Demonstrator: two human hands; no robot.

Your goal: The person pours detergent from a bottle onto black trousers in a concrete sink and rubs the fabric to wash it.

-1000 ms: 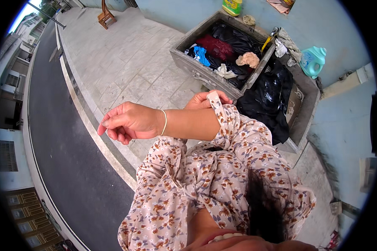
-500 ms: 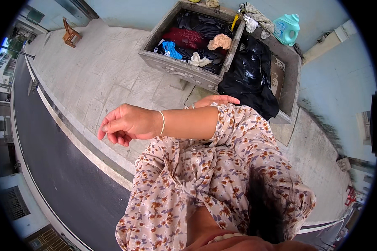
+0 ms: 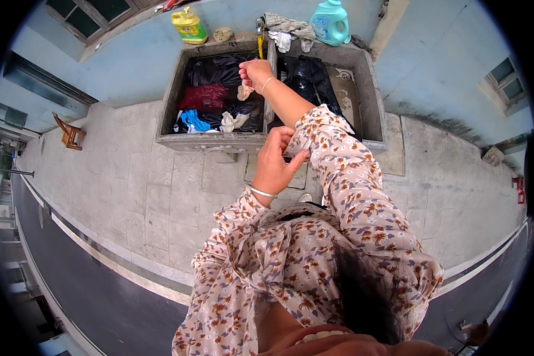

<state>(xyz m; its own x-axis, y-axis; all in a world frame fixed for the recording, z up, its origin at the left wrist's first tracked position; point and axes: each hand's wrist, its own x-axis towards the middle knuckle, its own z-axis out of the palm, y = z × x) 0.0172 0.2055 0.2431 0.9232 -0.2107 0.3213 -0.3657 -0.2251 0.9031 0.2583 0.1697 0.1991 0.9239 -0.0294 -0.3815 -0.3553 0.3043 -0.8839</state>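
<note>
My left hand (image 3: 275, 161), with a silver bangle on its wrist, holds the rolled cuff of my right sleeve (image 3: 320, 127) between thumb and fingers near the elbow. Flowers pattern the sleeve's pale fabric. My right hand (image 3: 256, 74), wearing a thin pale bangle, reaches out over the sink's divider, its fingers loosely bent and nothing in them. Below it, in the left basin, lie dark wet clothes (image 3: 216, 71), a dark red garment (image 3: 202, 95), a blue cloth (image 3: 194, 121), a white cloth (image 3: 234, 122) and a peach cloth (image 3: 245, 92), partly hidden by the hand.
The stone double sink (image 3: 210, 142) stands against a blue wall. Black clothing (image 3: 314, 83) hangs over its right basin. Behind are a yellow bottle (image 3: 188, 26), a teal detergent jug (image 3: 330, 24), grey cloths (image 3: 291, 26) and a tap (image 3: 260, 26). A wooden chair (image 3: 70, 133) stands left.
My view has turned to face the sink. My right arm has swung from pointing left to reaching forward over it. My left hand has come out from behind the right forearm to the sleeve cuff.
</note>
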